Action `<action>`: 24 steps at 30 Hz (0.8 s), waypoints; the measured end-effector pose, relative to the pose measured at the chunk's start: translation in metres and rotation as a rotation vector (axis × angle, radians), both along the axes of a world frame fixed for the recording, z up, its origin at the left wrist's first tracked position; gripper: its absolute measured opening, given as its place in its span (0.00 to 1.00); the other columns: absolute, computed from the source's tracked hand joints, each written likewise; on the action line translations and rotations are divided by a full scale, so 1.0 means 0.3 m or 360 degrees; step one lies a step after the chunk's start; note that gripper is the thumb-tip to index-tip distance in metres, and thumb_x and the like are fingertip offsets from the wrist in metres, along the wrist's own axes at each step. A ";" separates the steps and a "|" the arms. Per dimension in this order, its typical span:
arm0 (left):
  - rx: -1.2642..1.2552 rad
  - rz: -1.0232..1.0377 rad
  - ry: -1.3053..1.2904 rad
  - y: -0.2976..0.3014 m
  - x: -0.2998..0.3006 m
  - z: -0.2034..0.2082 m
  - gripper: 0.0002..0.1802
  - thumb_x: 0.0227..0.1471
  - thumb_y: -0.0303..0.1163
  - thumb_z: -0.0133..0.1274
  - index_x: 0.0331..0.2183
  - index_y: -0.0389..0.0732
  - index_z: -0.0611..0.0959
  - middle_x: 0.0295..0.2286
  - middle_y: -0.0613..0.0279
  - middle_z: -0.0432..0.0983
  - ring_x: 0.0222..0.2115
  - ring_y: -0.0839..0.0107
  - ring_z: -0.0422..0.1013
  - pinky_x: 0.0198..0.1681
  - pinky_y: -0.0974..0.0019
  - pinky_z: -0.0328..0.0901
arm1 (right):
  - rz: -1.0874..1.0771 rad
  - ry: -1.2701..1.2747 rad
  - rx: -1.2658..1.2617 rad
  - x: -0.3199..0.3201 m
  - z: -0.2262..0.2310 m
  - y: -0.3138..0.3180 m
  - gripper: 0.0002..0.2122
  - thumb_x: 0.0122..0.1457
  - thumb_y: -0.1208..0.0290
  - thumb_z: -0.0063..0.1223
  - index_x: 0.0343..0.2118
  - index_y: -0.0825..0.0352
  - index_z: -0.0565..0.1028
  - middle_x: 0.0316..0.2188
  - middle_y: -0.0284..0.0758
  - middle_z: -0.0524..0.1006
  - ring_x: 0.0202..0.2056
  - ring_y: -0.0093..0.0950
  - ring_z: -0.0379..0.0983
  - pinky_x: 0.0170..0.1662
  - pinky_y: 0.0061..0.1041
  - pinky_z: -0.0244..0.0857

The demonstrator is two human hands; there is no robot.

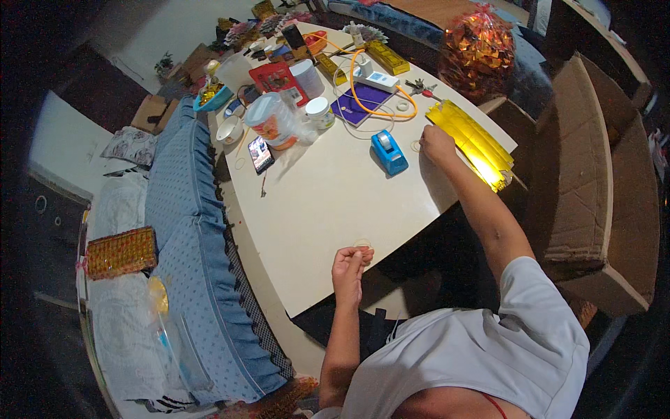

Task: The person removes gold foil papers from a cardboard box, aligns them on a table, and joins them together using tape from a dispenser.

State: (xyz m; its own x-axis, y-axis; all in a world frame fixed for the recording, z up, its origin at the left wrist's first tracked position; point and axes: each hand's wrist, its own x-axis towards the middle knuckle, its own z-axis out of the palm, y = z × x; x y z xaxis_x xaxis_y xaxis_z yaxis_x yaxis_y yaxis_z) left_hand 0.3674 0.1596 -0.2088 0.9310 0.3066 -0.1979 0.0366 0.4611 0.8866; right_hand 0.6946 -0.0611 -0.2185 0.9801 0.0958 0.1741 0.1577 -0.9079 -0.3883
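Over the near part of the white table (pixel 307 209), my left hand (pixel 349 272) is closed in a pinch. A thin pale loop, which looks like a rubber band (pixel 361 243), shows at its fingertips. My right arm stretches forward to the table's right side, where my right hand (pixel 438 145) rests with curled fingers. What it holds, if anything, is hidden. A pale thin ring (pixel 416 146) lies against its left side. Just right of that hand is a stack of shiny gold foil sheets (pixel 469 143). A blue tape dispenser (pixel 389 152) stands to its left.
A phone (pixel 260 154), a clear plastic tub (pixel 269 119), a white-lidded jar (pixel 319 113), a purple booklet (pixel 359 105) and a power strip (pixel 377 78) with an orange cord crowd the far half. An open cardboard box (pixel 569 167) stands right; a blue-covered sofa (pixel 192 244) runs left.
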 end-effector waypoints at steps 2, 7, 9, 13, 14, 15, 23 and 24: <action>-0.0022 -0.0009 -0.0029 0.002 0.001 -0.005 0.06 0.60 0.26 0.50 0.39 0.35 0.72 0.38 0.52 0.77 0.39 0.66 0.76 0.47 0.65 0.70 | -0.0021 0.0038 -0.0117 0.011 -0.001 0.005 0.07 0.55 0.71 0.51 0.33 0.67 0.75 0.34 0.47 0.77 0.39 0.45 0.75 0.40 0.43 0.69; -0.0014 0.0062 0.0014 -0.001 -0.004 -0.003 0.06 0.60 0.26 0.50 0.38 0.35 0.72 0.38 0.51 0.77 0.38 0.66 0.76 0.46 0.66 0.70 | 0.0063 -0.0070 -0.0037 -0.077 0.040 0.033 0.06 0.55 0.75 0.50 0.35 0.67 0.73 0.37 0.47 0.76 0.42 0.46 0.74 0.42 0.42 0.69; -0.0032 0.0091 0.0049 0.001 -0.003 -0.001 0.06 0.60 0.26 0.50 0.38 0.35 0.72 0.37 0.51 0.77 0.38 0.66 0.76 0.45 0.66 0.70 | 0.0127 -0.0045 0.0146 -0.169 0.113 0.013 0.06 0.55 0.76 0.51 0.35 0.67 0.72 0.37 0.45 0.75 0.41 0.44 0.74 0.41 0.39 0.69; -0.0076 0.0154 0.0161 -0.019 0.020 0.027 0.06 0.59 0.26 0.50 0.38 0.34 0.72 0.35 0.52 0.77 0.36 0.69 0.76 0.41 0.69 0.70 | 0.0535 0.0082 0.0733 -0.311 0.160 -0.042 0.05 0.57 0.75 0.52 0.35 0.66 0.69 0.33 0.40 0.73 0.35 0.35 0.72 0.38 0.33 0.65; -0.0086 0.0181 0.0198 -0.026 0.030 0.042 0.06 0.59 0.26 0.50 0.37 0.34 0.72 0.34 0.53 0.78 0.34 0.70 0.75 0.39 0.70 0.69 | 0.0674 0.0143 0.0882 -0.346 0.161 -0.042 0.05 0.57 0.75 0.52 0.35 0.66 0.68 0.32 0.39 0.73 0.34 0.33 0.71 0.38 0.31 0.64; -0.0032 0.0151 0.0219 -0.025 0.037 0.047 0.06 0.58 0.26 0.51 0.37 0.35 0.73 0.34 0.53 0.78 0.34 0.69 0.76 0.38 0.70 0.70 | 0.0774 0.0305 0.0979 -0.417 0.208 -0.008 0.05 0.59 0.75 0.51 0.35 0.66 0.69 0.31 0.38 0.72 0.33 0.28 0.69 0.38 0.29 0.64; 0.0043 -0.0044 0.0242 -0.054 0.059 0.098 0.07 0.57 0.28 0.54 0.38 0.39 0.74 0.34 0.59 0.78 0.28 0.75 0.75 0.35 0.73 0.71 | 0.1436 0.0675 0.0975 -0.645 0.223 0.205 0.04 0.61 0.74 0.50 0.35 0.68 0.68 0.28 0.38 0.72 0.32 0.29 0.70 0.37 0.28 0.65; 0.0034 -0.0055 0.0236 -0.054 0.055 0.108 0.08 0.57 0.28 0.54 0.38 0.39 0.75 0.34 0.59 0.78 0.28 0.75 0.75 0.35 0.73 0.71 | 0.1414 0.0667 0.0985 -0.656 0.218 0.218 0.04 0.61 0.74 0.50 0.35 0.68 0.69 0.28 0.38 0.72 0.32 0.30 0.70 0.37 0.28 0.65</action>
State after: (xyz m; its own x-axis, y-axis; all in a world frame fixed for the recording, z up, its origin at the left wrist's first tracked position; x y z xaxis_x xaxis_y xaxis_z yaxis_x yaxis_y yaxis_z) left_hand 0.3839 0.1433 -0.1764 0.9021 0.2804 -0.3281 0.1836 0.4386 0.8797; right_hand 0.4979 0.0043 -0.1529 0.6022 0.7908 0.1092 0.3980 -0.1789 -0.8998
